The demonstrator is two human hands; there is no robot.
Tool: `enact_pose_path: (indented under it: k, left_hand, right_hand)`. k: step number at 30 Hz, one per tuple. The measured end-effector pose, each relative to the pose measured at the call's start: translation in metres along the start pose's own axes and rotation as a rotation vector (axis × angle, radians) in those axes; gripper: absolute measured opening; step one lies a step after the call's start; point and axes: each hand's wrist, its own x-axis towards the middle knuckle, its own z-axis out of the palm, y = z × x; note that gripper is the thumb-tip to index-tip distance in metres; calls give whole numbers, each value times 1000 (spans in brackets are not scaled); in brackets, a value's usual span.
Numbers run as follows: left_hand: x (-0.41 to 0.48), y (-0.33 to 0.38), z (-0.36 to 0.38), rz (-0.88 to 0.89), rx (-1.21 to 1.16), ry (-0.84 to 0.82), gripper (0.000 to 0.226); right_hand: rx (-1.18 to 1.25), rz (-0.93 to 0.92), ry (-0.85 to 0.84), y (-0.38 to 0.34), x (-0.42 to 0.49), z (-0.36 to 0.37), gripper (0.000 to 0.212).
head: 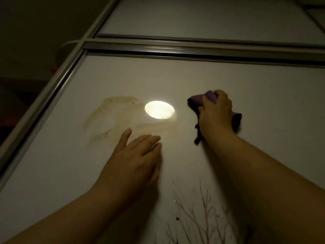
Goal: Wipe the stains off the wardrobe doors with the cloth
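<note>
Cloth (210,98), purple and bunched into a wad, is sitting in the right hand (215,113), whose fingers (207,101) are curling closed around it and pressing it against the pale wardrobe door (228,76); a loose dark tail of it is hanging out below the wrist. It is looking soft, light and limp, so it is likely to fold and slip under pressure unless held as a gathered pad with the palm behind it, as the hand is doing. The left hand (135,155) is lying flat on the door with its fingers spread open, gripping nothing, apparently bracing. The brownish stain (109,118) is spreading over the panel to the left of a bright light spot (159,109), apart from the cloth, with the left index fingertip just at its lower edge. The door surface is looking smooth and hard, probably slippery. A metal frame rail (175,48) is crossing above. Small dark specks are showing near a printed branch pattern (198,208) lower down.
</note>
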Motion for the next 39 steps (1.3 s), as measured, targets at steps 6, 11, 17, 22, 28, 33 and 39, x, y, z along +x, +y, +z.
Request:
enact_pose_path:
  k: [6,11,17,22,28,33,39]
  left_hand:
    - [-23,-46,-4,-73,-20,-13,44]
    - [-43,-111,-8,-112,-32,-36,47]
    - [-52,-183,-5,-154,-87,6,44]
    - [-55,-207,12,-156,-224,61,48]
    - [-63,-211,23,-143,-331,22,56]
    - [-63,-212,20,-123,-329,-4,57]
    - [-65,-212,24,-145,-343,0,57]
  right_hand:
    - [-1,-247,-246,-55,-75,37,37]
    - [-2,-141,-176,-30,-79,22,43]
    - [148,273,49,-74,-27,50,61]
    - [78,100,-72,-136,-46,112,58]
    - [102,62,-195,-120,-110,88,51]
    - [55,246,-34,-97,-68,78,52]
    - [140,244,-68,-162,-29,136,52]
